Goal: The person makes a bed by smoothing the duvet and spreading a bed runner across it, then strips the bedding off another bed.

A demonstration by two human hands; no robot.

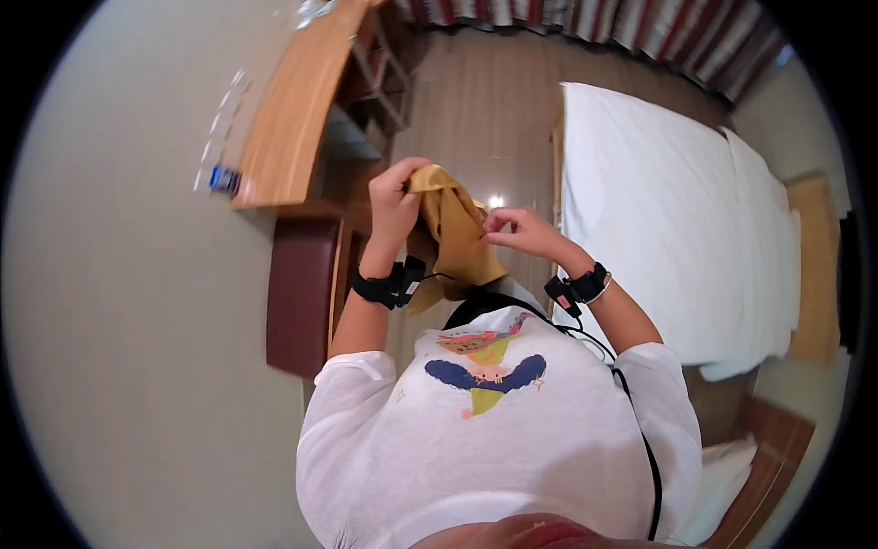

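Along the wall [119, 274] on the person's [494, 448] left runs the table [288, 128], with shelves [373, 69] under it; the bench [302, 293] sits just beside its near end. Across the floor [485, 91], to the right, I see the bed [658, 229], the headboard [817, 274] at its far right end. The curtain [631, 27] hangs ahead. Before the person, between table and bed, is the cloth [462, 242]

smooth, softly sheened mustard cloth [462, 233], matt white cotton-like sheet [668, 220], light wood-look desk [293, 119] with a satin surface, glossy brownish floor [494, 119], smooth dark-red seat [302, 293], perhaps leather-like, pleated fabric striped curtain [622, 37], matt smooth wall [137, 302]
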